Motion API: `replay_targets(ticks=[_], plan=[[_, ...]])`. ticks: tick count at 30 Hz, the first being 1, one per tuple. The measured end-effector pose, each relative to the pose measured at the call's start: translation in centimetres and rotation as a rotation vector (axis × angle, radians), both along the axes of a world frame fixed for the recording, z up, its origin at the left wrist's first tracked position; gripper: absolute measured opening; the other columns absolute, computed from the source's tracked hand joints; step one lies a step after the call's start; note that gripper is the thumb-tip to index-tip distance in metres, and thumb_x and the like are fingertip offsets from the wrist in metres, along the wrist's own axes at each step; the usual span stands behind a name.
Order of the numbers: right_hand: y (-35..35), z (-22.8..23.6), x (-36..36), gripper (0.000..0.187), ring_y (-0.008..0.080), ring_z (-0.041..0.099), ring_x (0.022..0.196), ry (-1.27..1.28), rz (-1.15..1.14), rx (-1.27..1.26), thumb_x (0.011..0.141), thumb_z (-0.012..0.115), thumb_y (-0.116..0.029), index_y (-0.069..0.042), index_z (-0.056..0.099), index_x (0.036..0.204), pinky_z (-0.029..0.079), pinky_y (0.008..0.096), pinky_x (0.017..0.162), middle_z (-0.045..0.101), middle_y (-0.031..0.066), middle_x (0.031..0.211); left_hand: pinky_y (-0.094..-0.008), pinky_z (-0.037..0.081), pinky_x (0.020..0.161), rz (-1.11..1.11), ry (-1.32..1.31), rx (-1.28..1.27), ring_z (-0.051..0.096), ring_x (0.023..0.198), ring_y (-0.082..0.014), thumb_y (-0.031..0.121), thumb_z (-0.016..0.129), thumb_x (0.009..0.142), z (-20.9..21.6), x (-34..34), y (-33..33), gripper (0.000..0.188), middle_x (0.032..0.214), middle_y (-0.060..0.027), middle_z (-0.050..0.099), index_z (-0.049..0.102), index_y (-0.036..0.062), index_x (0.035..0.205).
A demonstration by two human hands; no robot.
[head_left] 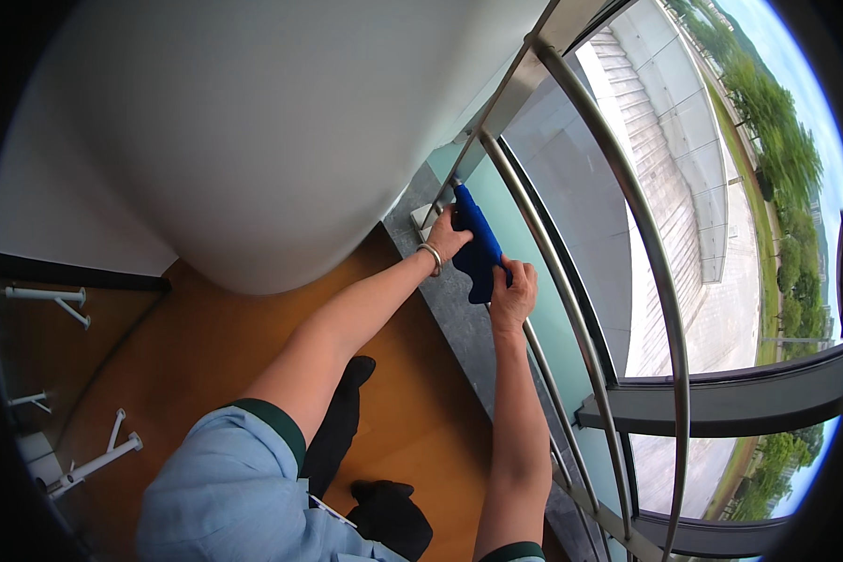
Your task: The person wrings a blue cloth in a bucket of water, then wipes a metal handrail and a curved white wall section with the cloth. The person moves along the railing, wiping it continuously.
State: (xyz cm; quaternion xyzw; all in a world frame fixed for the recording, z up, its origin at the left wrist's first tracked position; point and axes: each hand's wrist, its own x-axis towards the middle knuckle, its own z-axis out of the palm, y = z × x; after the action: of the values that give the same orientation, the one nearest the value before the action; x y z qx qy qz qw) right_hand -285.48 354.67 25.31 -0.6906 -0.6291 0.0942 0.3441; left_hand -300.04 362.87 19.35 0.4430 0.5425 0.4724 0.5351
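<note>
A blue cloth [476,245] is draped along a low, thin bar of the metal railing, and its lower part hangs down with a wavy edge. My left hand [450,236], with a bracelet at the wrist, is closed on the cloth's left side near its far end. Nearer to me, my right hand [514,296] grips the cloth's near end, fingers bent over the bar. Part of the bar is hidden under the cloth and my hands.
Curved metal rails [660,253] rise on the right in front of large windows. A grey stone ledge [468,342] runs below the railing, beside the wooden floor [253,342]. A thick white column [281,140] bulges at the upper left. White furniture legs [98,465] stand at the lower left.
</note>
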Motion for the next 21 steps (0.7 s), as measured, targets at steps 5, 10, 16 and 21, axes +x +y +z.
replay_targets(ticks=[5, 10, 16, 21], plan=[[-1.7, 0.1, -1.2, 0.012, 0.0285, 0.056, 0.084, -0.146, 0.085, 0.197, 0.077, 0.068, -0.004, -0.007, 0.064, 0.088, 0.045, 0.0394, 0.075, 0.058, 0.0074, 0.088, -0.029, 0.047, 0.084, -0.239, 0.017, 0.003, 0.059, 0.092, -0.0142, 0.018, 0.062, 0.085, -2.3, -2.6, -0.4, 0.026, 0.101, -0.0062, 0.064, 0.063, -0.0007, 0.104], [-2.2, 0.2, -2.2, 0.01, 0.0287, 0.055, 0.081, -0.077, 0.073, 0.227, 0.079, 0.066, -0.004, -0.006, 0.062, 0.088, 0.045, 0.0388, 0.071, 0.058, 0.0083, 0.086, -0.0305, 0.047, 0.067, -0.257, 0.188, 0.161, 0.059, 0.071, -0.0141, 0.023, 0.06, 0.092, -1.4, -4.1, -1.2, 0.023, 0.08, -0.0031, 0.063, 0.063, 0.0006, 0.096], [-7.7, -3.4, -4.9, 0.006, 0.0345, 0.058, 0.079, 0.289, 0.03, -0.077, 0.082, 0.063, -0.002, -0.003, 0.061, 0.088, 0.046, 0.0359, 0.071, 0.059, 0.0129, 0.086, -0.0342, 0.047, 0.065, -0.178, 0.483, 0.243, 0.061, 0.071, -0.0217, 0.02, 0.056, 0.093, -2.5, -5.4, -5.9, 0.021, 0.082, -0.0174, 0.063, 0.059, 0.001, 0.099], [-11.8, -9.4, -5.0, 0.013, 0.011, 0.057, 0.088, 1.035, -0.143, -0.383, 0.085, 0.053, 0.003, 0.004, 0.061, 0.096, 0.046, 0.0275, 0.083, 0.065, 0.0043, 0.1, -0.0271, 0.049, 0.072, -0.316, -0.017, -0.168, 0.059, 0.079, -0.0096, 0.018, 0.049, 0.095, -5.8, -3.8, -8.7, 0.024, 0.085, -0.0086, 0.067, 0.061, -0.0019, 0.102]])
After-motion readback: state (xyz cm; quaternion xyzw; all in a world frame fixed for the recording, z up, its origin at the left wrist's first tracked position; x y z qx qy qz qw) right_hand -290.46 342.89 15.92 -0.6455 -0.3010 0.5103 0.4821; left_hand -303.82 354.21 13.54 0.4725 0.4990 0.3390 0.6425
